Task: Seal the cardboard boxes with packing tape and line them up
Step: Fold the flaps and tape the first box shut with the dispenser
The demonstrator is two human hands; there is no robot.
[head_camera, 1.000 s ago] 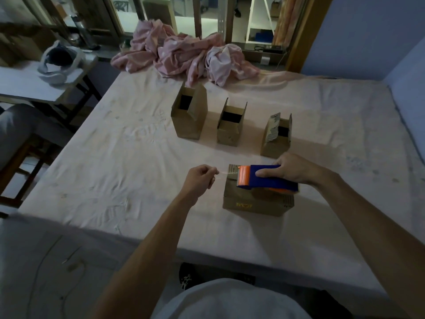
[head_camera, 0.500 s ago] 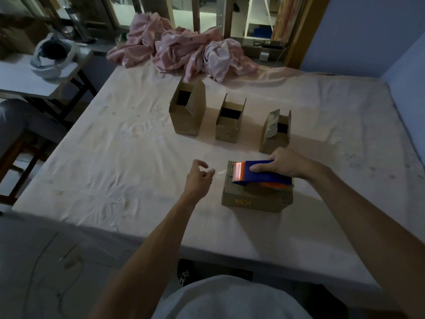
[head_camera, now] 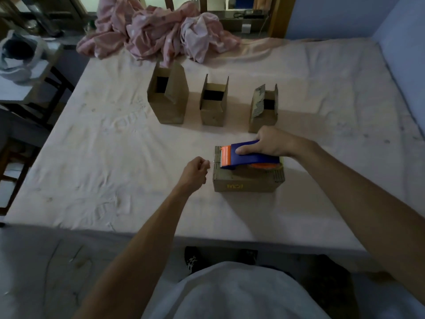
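Cardboard is what the head view centres on: a closed box lies flat on the pale pink sheet, just past the middle of the picture toward three o'clock. On its top rests a blue tape dispenser with an orange front end that points to nine o'clock and sits at the box's left edge. The right hand comes in from four o'clock and grips the dispenser from above, thumb laid along its near side and fingers curled over the far side. The left hand reaches in from seven o'clock, just beside the box's left edge. Its fingers are curled in tight, the fingertips close to the dispenser's front; whether they pinch the tape end cannot be told. Toward twelve o'clock from the closed box, three more boxes stand in a row with their flaps up: a tall box at eleven, a middle box near twelve, and a third box at one. Beyond them lies a heap of pink cloth.
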